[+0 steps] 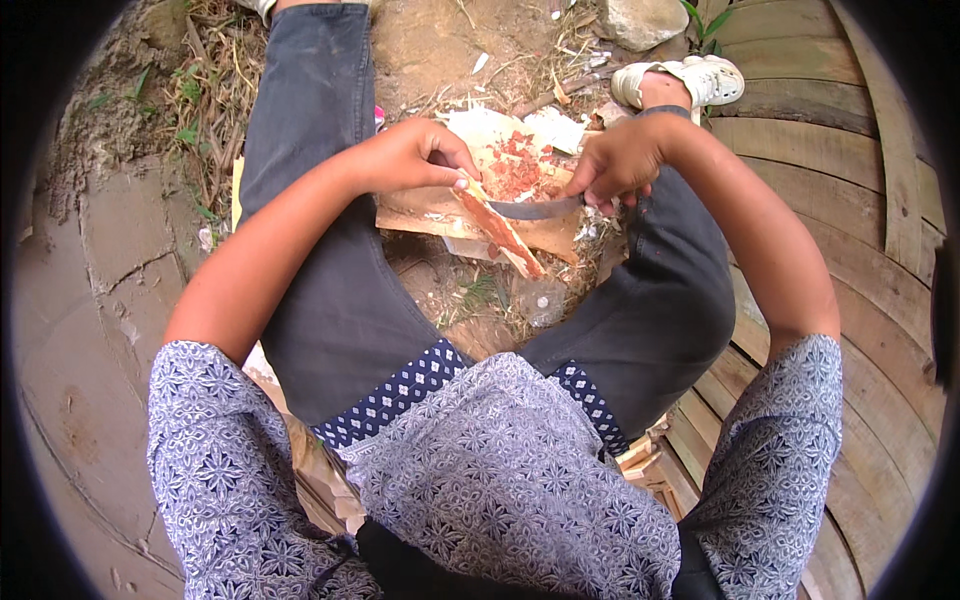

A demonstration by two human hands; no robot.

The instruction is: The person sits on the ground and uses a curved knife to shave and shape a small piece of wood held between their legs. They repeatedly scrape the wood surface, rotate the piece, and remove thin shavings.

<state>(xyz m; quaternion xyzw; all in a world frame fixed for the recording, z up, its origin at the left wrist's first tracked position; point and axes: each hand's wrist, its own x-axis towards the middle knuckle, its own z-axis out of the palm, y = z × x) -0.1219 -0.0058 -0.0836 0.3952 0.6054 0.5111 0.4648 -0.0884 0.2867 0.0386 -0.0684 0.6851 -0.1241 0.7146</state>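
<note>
My left hand point(422, 158) pinches the upper end of a strip of bark or wood point(508, 238), pale along its edge and reddish-brown on its face. The strip slants down to the right between my knees. Closed around the handle of a knife is my right hand point(622, 165), which mostly hides that handle. The dark, slightly curved knife blade point(540, 210) points left, its tip end against the strip's face. Beneath both hands lies a brown sheet of paper or cardboard point(405, 215), with reddish shavings point(516, 165) heaped on it.
Curved-looking wooden planks point(800, 150) run along the right side. A grey, cracked slab point(110, 340) covers the left. A stone point(642, 22) sits at the far side, near a light-coloured clog point(712, 80) on my right foot. Split wood pieces point(665, 475) lie beside my right hip.
</note>
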